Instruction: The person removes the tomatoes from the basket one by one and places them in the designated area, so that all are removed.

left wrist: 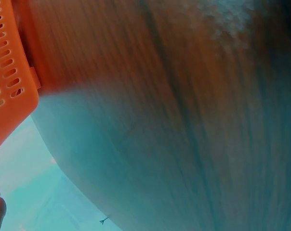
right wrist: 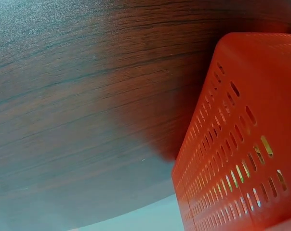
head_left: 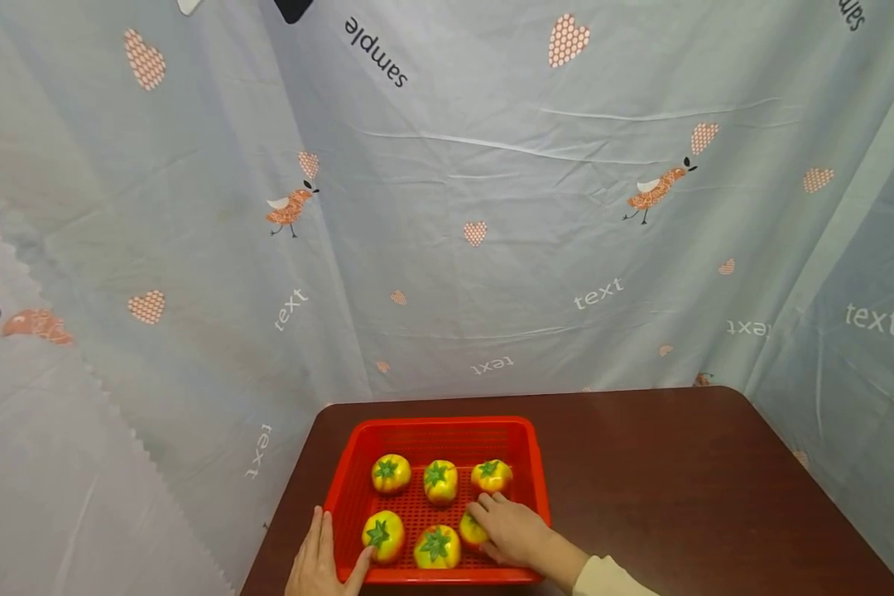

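Note:
A red plastic basket (head_left: 447, 427) holds two rows of yellow-green persimmon-like fruits with green leafy tops, among them one at back left (head_left: 391, 474) and one at front middle (head_left: 437, 547). My right hand (head_left: 512, 530) reaches over the basket's right side, its fingers curled round the front right fruit (head_left: 471, 530), which they partly cover. At the front left corner my left hand (head_left: 326, 559) rests on the rim with fingers extended, its thumb near the front left fruit (head_left: 384, 534). The wrist views show the basket's slotted walls (left wrist: 8, 62), (right wrist: 232, 144).
The basket stands on the left part of a dark brown wooden table (head_left: 663, 480). Behind and beside the table hangs a light grey-blue curtain (head_left: 447, 290) printed with birds, hearts and words. A small black object (head_left: 293, 8) shows at the top edge.

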Available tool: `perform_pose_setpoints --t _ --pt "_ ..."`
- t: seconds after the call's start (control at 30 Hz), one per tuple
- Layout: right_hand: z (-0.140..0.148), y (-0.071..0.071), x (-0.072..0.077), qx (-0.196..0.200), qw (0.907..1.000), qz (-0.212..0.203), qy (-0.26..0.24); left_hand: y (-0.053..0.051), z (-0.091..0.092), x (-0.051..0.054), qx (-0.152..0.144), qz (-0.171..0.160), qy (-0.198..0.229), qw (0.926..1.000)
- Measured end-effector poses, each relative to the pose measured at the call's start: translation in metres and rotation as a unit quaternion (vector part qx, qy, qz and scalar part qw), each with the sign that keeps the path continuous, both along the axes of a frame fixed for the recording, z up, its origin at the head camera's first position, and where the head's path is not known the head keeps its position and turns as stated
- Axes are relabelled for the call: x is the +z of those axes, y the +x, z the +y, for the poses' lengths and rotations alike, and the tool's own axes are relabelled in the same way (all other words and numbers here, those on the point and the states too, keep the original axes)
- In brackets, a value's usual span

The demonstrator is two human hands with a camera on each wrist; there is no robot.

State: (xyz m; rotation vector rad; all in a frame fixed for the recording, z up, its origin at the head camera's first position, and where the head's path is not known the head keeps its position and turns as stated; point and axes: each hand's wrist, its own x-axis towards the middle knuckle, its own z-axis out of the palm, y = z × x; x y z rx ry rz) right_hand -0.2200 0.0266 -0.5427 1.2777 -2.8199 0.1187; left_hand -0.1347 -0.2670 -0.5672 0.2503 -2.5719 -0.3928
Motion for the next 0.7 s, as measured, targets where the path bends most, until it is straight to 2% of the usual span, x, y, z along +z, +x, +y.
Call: perform_pose_setpoints --t 0.17,0.37,0.53,0.7 --pt "0.002 -0.001 0.006 0.003 0.9999 0.008 -0.008 -0.002 -0.001 -0.004 -0.002 0.017 -0.004 0.9999" --pt "0.003 -0.003 0.015 -0.012 0.9997 -0.010 -0.018 -0.002 -0.001 -0.005 -0.001 0.026 -0.012 0.9996" --pt "0.006 -0.005 0.022 -0.020 0.9994 -0.016 -0.022 -0.002 0.001 -0.002 0.005 0.010 -0.006 0.9999" --pt "0.009 -0.009 0.033 -0.025 0.9985 -0.017 -0.047 -0.001 0.002 0.000 0.013 -0.004 0.004 0.9999"
